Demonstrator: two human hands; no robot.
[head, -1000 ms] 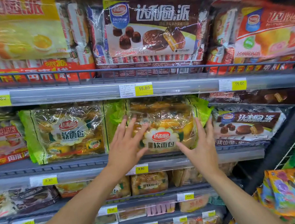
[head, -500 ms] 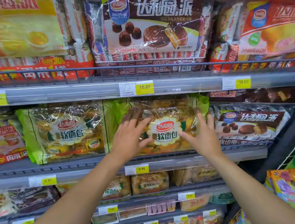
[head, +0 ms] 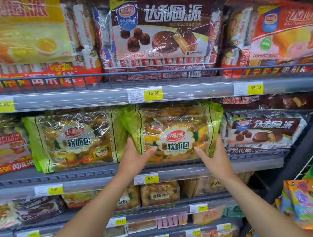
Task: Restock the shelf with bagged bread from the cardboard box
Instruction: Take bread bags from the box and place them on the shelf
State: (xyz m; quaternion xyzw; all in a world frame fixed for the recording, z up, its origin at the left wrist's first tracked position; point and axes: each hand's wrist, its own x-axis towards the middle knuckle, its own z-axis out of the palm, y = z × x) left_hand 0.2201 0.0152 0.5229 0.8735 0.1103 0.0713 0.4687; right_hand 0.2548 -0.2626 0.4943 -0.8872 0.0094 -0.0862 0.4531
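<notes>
A green-edged clear bag of soft bread (head: pixel 174 133) stands upright on the middle shelf (head: pixel 103 172), in front of more of the same. My left hand (head: pixel 134 156) grips its lower left edge, thumb across the front. My right hand (head: pixel 211 154) holds its lower right edge in the same way. A second bag of the same bread (head: pixel 74 140) stands to the left on that shelf. The cardboard box is out of view.
Brown chocolate pie packs (head: pixel 264 129) sit right of the held bag, red cake packs (head: pixel 5 150) at far left. Large pie packs (head: pixel 161 32) fill the upper shelf behind a wire rail. Smaller bread bags (head: pixel 159 192) are below. Snack bags (head: pixel 308 203) hang at right.
Both hands slid from flat on the bag's front down to its lower corners and closed on it. The bag now stands more upright and closer to the shelf front.
</notes>
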